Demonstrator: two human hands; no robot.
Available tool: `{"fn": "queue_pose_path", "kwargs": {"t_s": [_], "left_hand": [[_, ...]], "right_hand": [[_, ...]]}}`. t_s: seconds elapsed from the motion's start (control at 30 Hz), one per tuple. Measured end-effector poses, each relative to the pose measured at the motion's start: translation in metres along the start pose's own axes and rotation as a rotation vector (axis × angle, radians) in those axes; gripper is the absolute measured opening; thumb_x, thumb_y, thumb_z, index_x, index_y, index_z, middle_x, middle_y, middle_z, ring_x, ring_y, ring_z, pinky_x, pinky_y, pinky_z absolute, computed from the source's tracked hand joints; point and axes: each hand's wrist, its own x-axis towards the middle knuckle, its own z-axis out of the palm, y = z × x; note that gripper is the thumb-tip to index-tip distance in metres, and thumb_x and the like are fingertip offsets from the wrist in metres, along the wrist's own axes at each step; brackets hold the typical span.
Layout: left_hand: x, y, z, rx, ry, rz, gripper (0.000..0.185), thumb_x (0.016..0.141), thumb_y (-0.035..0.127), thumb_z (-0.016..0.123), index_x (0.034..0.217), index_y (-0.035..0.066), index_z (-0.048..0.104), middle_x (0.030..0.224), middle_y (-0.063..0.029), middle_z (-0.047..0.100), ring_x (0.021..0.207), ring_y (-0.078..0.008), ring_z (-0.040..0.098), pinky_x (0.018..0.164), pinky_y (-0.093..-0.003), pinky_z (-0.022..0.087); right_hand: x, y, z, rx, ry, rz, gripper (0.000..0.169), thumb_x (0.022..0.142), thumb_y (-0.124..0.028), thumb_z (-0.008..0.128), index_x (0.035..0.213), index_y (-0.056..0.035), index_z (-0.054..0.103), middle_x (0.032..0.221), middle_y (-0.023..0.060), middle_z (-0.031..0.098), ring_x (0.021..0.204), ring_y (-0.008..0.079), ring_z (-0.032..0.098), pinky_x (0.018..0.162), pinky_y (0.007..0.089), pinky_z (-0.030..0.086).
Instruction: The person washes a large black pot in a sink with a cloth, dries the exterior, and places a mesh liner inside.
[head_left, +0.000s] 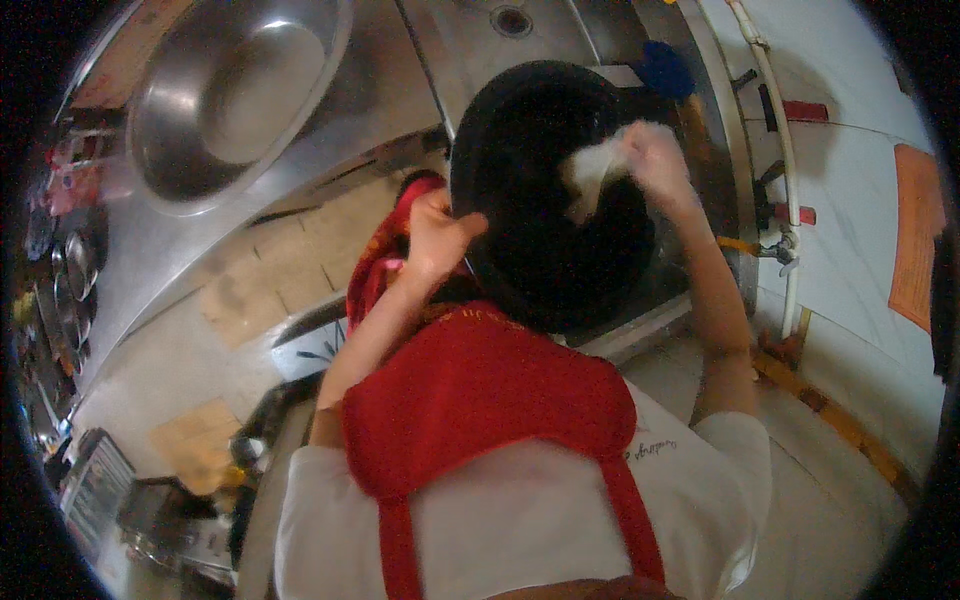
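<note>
A large black round pan (547, 262), wok-like, lies in front of me at the edge of the steel worktop. My left hand (441, 234) grips its left rim, with the thumb over the edge. Over the pan's right side, my right hand (654, 159) is blurred and holds a crumpled whitish cloth (596, 171). The cloth hangs down toward the dark inside; whether it touches the surface I cannot tell. Part of the red apron (487, 390) on my body bunches beside my left forearm.
A wide stainless-steel basin (172, 112) stands on the steel counter (112, 240) at the left. Beyond the pan is a round drain (511, 22). A pipe with a valve (784, 247) runs along the right wall. Several metal utensils (79, 266) crowd the far left.
</note>
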Motion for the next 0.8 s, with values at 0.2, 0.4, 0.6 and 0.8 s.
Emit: {"fn": "queue_pose_path", "kwargs": {"t_s": [0.2, 0.4, 0.6, 0.8], "left_hand": [[0.003, -0.002, 0.001, -0.011, -0.015, 0.04, 0.01, 0.064, -0.006, 0.057, 0.072, -0.002, 0.062, 0.069, -0.0011, 0.062, 0.061, -0.0085, 0.055, 0.056, -0.0221, 0.044], [0.005, -0.003, -0.006, 0.06, -0.004, 0.034, 0.009, 0.064, -0.004, 0.059, 0.072, -0.002, 0.062, 0.067, -0.0013, 0.062, 0.061, -0.009, 0.055, 0.056, -0.0231, 0.044], [0.007, -0.003, -0.001, 0.033, -0.019, -0.002, 0.01, 0.063, -0.003, 0.06, 0.072, -0.001, 0.062, 0.068, -0.0014, 0.062, 0.06, -0.0087, 0.054, 0.056, -0.0235, 0.044], [0.008, -0.004, -0.004, 0.048, -0.018, 0.028, 0.009, 0.062, -0.003, 0.061, 0.07, 0.0, 0.062, 0.066, 0.0005, 0.059, 0.059, -0.0078, 0.053, 0.056, -0.0236, 0.043]], "right_hand": [[-0.045, 0.06, 0.108, -0.448, -0.323, 0.229, 0.026, 0.077, -0.011, 0.051, 0.101, -0.0058, 0.059, 0.102, 0.0126, 0.059, 0.093, 0.0274, 0.057, 0.078, 0.0364, 0.047], [-0.062, 0.016, 0.099, 0.059, -0.592, -0.043, 0.037, 0.077, -0.013, 0.056, 0.112, -0.0034, 0.05, 0.109, 0.0145, 0.048, 0.1, 0.022, 0.05, 0.087, 0.0354, 0.042], [-0.006, -0.036, 0.061, 0.529, -0.341, 0.064, 0.02, 0.073, -0.013, 0.06, 0.089, -0.0033, 0.052, 0.082, 0.006, 0.056, 0.074, 0.0175, 0.055, 0.068, 0.0318, 0.046], [0.025, -0.112, 0.033, 0.451, -0.152, -0.317, 0.019, 0.077, -0.013, 0.06, 0.094, -0.0052, 0.06, 0.093, 0.0106, 0.059, 0.088, 0.0246, 0.056, 0.08, 0.034, 0.045]]}}
